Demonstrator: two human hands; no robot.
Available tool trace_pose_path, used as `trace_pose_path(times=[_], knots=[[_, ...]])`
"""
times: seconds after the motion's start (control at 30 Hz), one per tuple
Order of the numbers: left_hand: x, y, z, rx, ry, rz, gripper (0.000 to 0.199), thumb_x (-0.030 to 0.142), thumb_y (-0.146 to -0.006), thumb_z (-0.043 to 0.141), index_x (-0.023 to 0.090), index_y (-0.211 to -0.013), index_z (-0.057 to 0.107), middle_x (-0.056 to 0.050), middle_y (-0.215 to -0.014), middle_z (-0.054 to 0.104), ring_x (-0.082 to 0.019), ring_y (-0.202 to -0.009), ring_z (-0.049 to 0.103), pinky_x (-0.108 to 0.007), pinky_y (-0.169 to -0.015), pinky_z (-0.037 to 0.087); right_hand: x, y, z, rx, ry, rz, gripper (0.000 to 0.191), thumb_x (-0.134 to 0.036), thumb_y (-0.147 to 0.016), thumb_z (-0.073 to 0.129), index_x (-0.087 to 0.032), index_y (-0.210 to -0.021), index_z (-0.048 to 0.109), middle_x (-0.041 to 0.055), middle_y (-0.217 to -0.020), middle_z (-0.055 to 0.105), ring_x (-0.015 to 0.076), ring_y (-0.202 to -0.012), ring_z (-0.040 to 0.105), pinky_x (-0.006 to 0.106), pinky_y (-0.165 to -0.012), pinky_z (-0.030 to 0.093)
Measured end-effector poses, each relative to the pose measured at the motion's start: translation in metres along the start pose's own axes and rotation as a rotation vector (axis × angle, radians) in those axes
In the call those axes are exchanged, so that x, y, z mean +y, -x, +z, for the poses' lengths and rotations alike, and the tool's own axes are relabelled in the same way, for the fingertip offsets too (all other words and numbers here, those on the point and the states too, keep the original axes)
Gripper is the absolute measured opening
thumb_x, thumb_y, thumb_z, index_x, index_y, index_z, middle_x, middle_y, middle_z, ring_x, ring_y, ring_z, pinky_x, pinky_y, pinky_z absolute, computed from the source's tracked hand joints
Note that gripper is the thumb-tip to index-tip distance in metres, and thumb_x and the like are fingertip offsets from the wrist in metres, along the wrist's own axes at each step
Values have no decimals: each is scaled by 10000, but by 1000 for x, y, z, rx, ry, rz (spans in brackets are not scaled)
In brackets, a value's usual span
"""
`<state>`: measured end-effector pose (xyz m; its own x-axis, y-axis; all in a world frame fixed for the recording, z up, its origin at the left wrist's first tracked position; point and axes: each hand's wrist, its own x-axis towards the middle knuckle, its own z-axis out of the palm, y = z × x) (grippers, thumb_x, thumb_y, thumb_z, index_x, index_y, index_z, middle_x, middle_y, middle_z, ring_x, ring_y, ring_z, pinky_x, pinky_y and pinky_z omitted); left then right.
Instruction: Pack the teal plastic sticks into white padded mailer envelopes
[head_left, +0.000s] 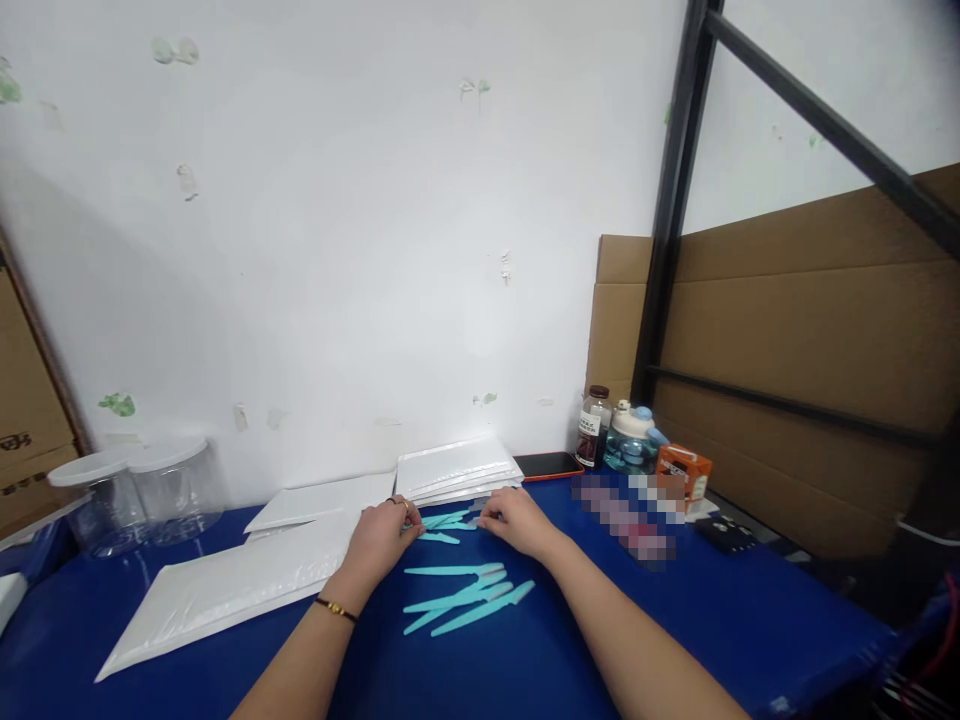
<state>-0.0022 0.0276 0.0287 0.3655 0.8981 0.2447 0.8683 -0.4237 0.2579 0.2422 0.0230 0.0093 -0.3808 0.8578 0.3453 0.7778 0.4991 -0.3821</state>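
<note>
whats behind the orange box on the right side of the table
A brown cardboard sheet rises behind the orange box, with a black metal bar crossing it. Whatever sits low, directly behind the box, is hidden.

Packing workspace, stacked white mailers (pixel 456 468), cardboard sheets (pixel 810 300), blue-covered table (pixel 720 610), scuffed wall (pixel 337 220)

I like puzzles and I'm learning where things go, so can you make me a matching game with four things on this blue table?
Things:
1. Phone
2. Wide jars
3. Small box
4. Slim tools

Colours, places and states:
A. Turquoise, near the middle
B. Orange, towards the right
C. Lying flat, near the wall, with a dark screen
D. See-through, at the left

Right pairs: 1-C, 2-D, 3-B, 4-A
</note>
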Motion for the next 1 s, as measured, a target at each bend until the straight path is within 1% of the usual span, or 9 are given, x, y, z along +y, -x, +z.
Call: trace_pose_path(times=[0.13, 0.27, 0.4, 0.5, 0.63, 0.7, 0.83, 0.93, 1.0], knots=[[4, 2, 1, 7, 42, 43, 168, 336, -745, 579, 230, -868, 618, -3, -906, 620, -163, -831, 564, -248, -716, 364, 9, 5, -8, 25, -34, 73, 168, -328, -713, 678, -210, -832, 687, 14, -825, 629, 151, -757, 560, 243, -694, 364], [15, 9, 5, -192, 180, 142, 240, 415, -680, 633, 242, -847, 634, 17, -863, 616, -147, -763, 552, -222, -632, 369, 5, 12, -10, -180, -152, 16, 198, -373, -650, 722, -198, -737, 692, -1, -760, 612, 126, -676, 544, 203, -580, 370], [23, 11, 10, -335, 193, 96, 156, 350, -701, 590, 209, -754, 628, 14, -741, 620, -130, -656, 543, -210, -543, 339, 0, 14, -8, -316, -225, -2, 211, -368, -623, 744, -182, -702, 683, -7, -731, 595, 107, -618, 519, 187, -529, 371], [20, 8, 9, -274, 174, 85, 125, 306, -720, 557, 198, -729, 620, 2, -732, 624, -132, -661, 549, -214, -561, 344, 3, 13, -6, -291, -247, -29, 158, -319, -667, 718, -172, -702, 671, -1, -761, 590, 99, -612, 514, 182, -527, 373], [5, 2, 1, -87, 97, 14, 121, 289, -747, 530, 208, -763, 619, -8, -780, 638, -149, -733, 567, -233, -635, 363, 16, 7, -7, -86, -155, 45, 57, -218, -696, 688, -167, -692, 662, 13, -778, 598, 120, -678, 533, 198, -597, 387], [-3, 1, -1, -42, 49, -45, 129, 301, -759, 524, 215, -771, 620, -10, -805, 643, -158, -759, 573, -243, -652, 365, 20, 4, -7, -14, -98, 119, 30, -191, -719, 654, -166, -708, 668, 18, -769, 600, 125, -683, 534, 208, -615, 389], [-6, 1, 0, 6, 30, -32, 148, 312, -735, 565, 226, -841, 621, -11, -869, 638, -171, -828, 570, -259, -710, 368, 15, 6, -10, 10, -87, 139, 114, -202, -696, 666, -177, -805, 685, 17, -791, 602, 128, -694, 539, 215, -629, 397], [4, 4, 1, -11, 130, 0, 229, 378, -734, 562, 213, -885, 613, -17, -861, 626, -163, -800, 561, -246, -676, 375, 4, 12, -14, -199, -227, 53, 154, -292, -670, 701, -175, -769, 691, 2, -740, 602, 116, -649, 533, 194, -562, 392], [12, 9, 1, -141, 203, 12, 285, 446, -735, 546, 199, -857, 618, -10, -798, 622, -147, -712, 552, -230, -600, 367, -1, 15, -14, -399, -305, 13, 202, -339, -642, 724, -172, -752, 693, -16, -661, 589, 104, -586, 515, 183, -506, 376]])
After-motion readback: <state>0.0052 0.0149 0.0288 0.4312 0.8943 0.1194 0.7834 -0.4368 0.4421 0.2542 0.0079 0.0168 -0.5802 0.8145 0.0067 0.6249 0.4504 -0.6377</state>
